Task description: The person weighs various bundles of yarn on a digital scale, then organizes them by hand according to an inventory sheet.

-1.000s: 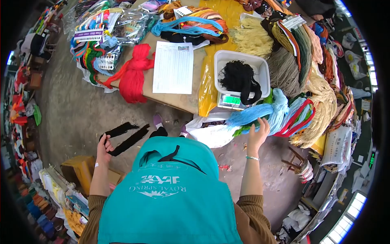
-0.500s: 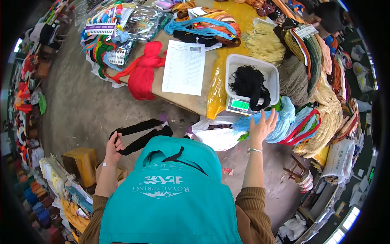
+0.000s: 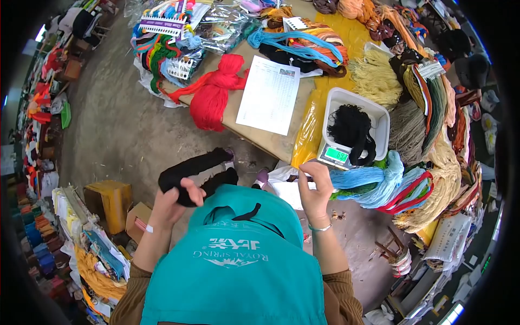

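My left hand (image 3: 174,203) holds a skein of black yarn (image 3: 190,167), which loops over it and stretches toward the front of my apron. The fingers are partly bent around the strands. My right hand (image 3: 316,189) is raised near the table edge with thumb and fingertips brought together; whatever is between them, if anything, is too small to make out. Beyond it, a white plastic tub (image 3: 383,145) stands on a digital scale (image 3: 336,155) with a lit green display. Black yarn (image 3: 346,125) lies in the tub, partly hanging over its front rim.
A printed sheet (image 3: 268,95) and a red yarn bundle (image 3: 211,103) lie on the table (image 3: 250,134). Blue skeins (image 3: 363,183) and beige yarn (image 3: 441,176) overhang the right edge. A cardboard box (image 3: 111,203) and a small stool (image 3: 394,249) stand on the floor.
My right hand has moved left and down from beside the tub, its spread fingers now drawn together. My left hand has shifted right with the black skein, nearer my apron. The view has shifted slightly.
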### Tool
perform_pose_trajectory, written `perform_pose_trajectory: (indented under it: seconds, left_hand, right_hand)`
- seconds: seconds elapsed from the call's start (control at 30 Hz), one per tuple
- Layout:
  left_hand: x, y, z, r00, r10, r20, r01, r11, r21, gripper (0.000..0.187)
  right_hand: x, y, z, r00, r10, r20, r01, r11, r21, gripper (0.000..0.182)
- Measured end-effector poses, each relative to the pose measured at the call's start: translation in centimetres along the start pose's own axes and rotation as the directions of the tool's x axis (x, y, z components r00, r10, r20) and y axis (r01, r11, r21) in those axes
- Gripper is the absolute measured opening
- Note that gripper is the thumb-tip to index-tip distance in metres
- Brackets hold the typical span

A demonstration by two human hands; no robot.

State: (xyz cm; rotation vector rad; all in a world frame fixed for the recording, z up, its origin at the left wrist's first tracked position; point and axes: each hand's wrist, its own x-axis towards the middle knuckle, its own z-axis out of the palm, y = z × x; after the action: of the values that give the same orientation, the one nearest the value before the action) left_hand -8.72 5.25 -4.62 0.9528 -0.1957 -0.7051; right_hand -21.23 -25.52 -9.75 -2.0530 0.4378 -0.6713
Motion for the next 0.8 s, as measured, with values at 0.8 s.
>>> perform_pose_trajectory:
  seconds: [0.8]
  left_hand:
    - [7.9, -5.9, 5.7, 0.906, -0.347, 0.244, 0.367, 0.929, -0.039, 0.044]
  right_hand:
    - [-0.9, -5.7, 4.2, 0.771, 0.482, 0.416, -0.634, 0.524, 0.569, 0.008]
